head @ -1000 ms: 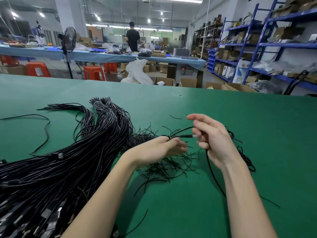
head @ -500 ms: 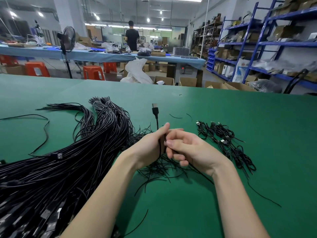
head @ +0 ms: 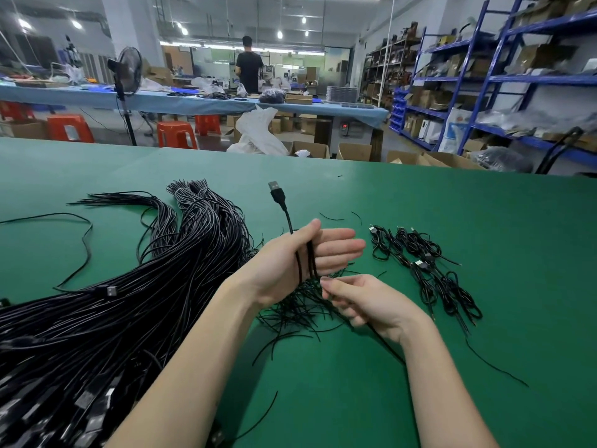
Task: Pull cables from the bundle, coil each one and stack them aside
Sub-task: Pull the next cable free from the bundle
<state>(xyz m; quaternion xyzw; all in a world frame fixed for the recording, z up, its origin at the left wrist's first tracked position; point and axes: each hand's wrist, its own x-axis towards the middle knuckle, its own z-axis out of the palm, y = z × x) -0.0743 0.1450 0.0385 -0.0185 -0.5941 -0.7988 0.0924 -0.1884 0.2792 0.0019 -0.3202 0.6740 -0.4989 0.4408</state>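
Observation:
A big bundle of black cables (head: 122,292) sprawls across the left of the green table (head: 484,221). My left hand (head: 290,263) is raised in the middle with straight fingers. A black cable (head: 298,253) is wound over its palm in two strands, and my thumb holds it there. Its USB plug (head: 276,190) sticks up beyond the thumb. Just below, my right hand (head: 361,302) pinches the same cable's trailing length, which runs out under my wrist. Several coiled cables (head: 426,270) lie stacked to the right.
Short black ties (head: 297,315) lie scattered under my hands. A single loose cable (head: 80,240) curves at the far left. Beyond the table stand red stools (head: 176,134), a fan (head: 127,72), blue shelving (head: 484,76) and a person at another bench.
My hands met, then parted again. The cable now wraps my left palm in two strands with its plug raised, and my right hand has dropped below the left.

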